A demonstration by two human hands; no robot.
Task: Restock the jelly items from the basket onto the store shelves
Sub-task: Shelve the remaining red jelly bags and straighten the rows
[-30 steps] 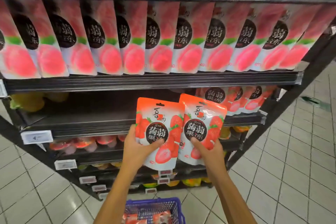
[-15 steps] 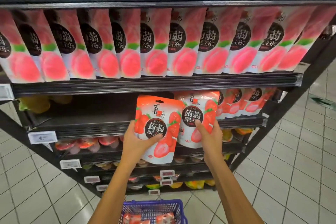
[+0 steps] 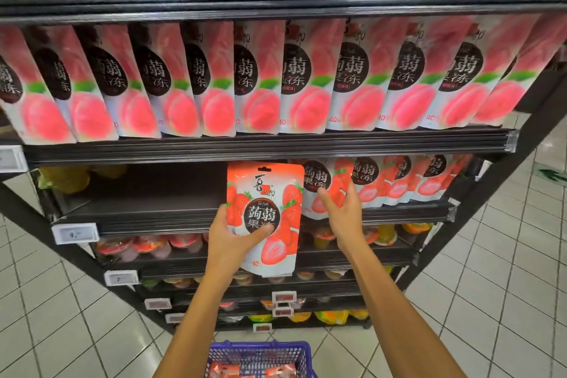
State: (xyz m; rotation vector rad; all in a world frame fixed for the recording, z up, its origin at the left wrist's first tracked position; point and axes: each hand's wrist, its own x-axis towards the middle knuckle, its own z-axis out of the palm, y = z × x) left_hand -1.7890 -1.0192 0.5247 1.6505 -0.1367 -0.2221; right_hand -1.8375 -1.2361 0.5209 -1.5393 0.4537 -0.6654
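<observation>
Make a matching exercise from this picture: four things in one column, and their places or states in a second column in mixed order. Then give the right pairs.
Things
1. peach jelly pouches
2. strawberry jelly pouch
3. blue basket
4. right hand

Places or states
A. at the bottom edge of the view, between the forearms
B. touches the shelved pouch at the left end of the strawberry row
C. gripped by the left hand
D. in a full row above both hands

Pairs: 1-D, 2-C, 3-A, 4-B
</observation>
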